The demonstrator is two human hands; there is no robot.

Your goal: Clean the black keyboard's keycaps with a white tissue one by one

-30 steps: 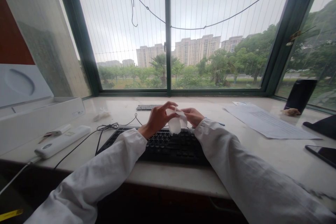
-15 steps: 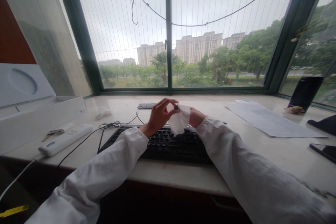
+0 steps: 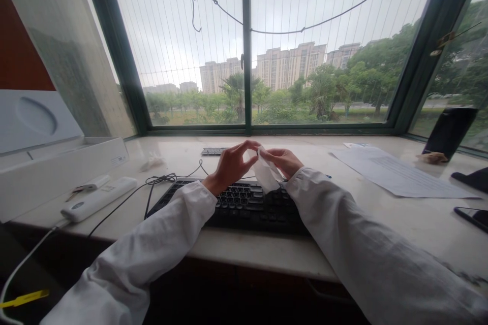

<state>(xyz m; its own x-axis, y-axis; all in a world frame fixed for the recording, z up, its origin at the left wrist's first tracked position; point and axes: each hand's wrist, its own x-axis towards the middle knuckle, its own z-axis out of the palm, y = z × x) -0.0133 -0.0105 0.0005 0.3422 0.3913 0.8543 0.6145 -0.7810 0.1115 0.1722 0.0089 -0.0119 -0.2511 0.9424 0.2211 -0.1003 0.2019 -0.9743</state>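
My left hand is closed in a pinch on a small black keycap, of which only a dark sliver shows. From the other side my right hand grips a white tissue, its thumb and fingers pressing the cloth against the keycap. The tissue's loose end hangs down over a black keyboard. Both hands are held above the keyboard's back half. Part of its key area shows bare sockets with the caps off, while caps sit on the front rows and right part.
A strip of small grey keys lies behind the keyboard. Its cable runs left past a white power strip and a white box. Printed sheets, a phone and a black upright object are right.
My right hand has come up and inward, bringing the tissue round the keycap, which is now mostly covered. My left hand keeps its pinch. The view has shifted slightly.
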